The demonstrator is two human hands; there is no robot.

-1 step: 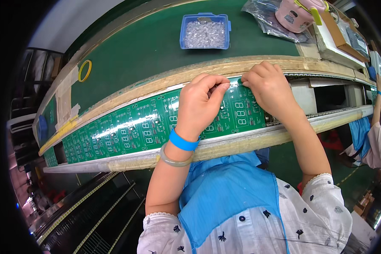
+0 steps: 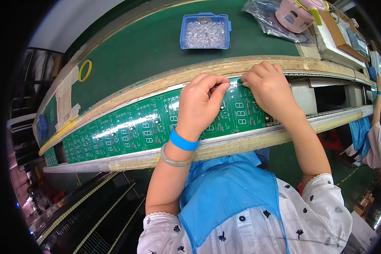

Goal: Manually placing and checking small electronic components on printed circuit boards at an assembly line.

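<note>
At your far left, a short piece of board [image 2: 51, 157] lies beyond a dark gap. Above it, a yellow ring [image 2: 85, 70] stays off to the side. Right of the gap, the boards [image 2: 131, 131] run in one green strip between the wooden rail [image 2: 156, 79] and the front rail [image 2: 139, 160], ending just past your right hand. Small parts seem to be seated on them already, though they are too small to count. The white digit outlines look bare, so those places seem unfilled.

Your left hand [image 2: 199, 101] is over the strip, thumb and forefinger tips together near the far edge; you cannot be seen to have anything between them. Beyond it, the tray [image 2: 183, 34] holds plenty of clear bits [image 2: 205, 34], well apart from both hands, so that supply looks far from used up.

Your right hand [image 2: 269, 91] has its fingers curled at the same far edge, near the strip's right end. Whether they are apart or clamped on something, I cannot tell. The detail at your fingertips is hidden, so that spot cannot be judged finished. Farther right are a pink pail [image 2: 292, 19] and another person's arm [image 2: 377, 106].
</note>
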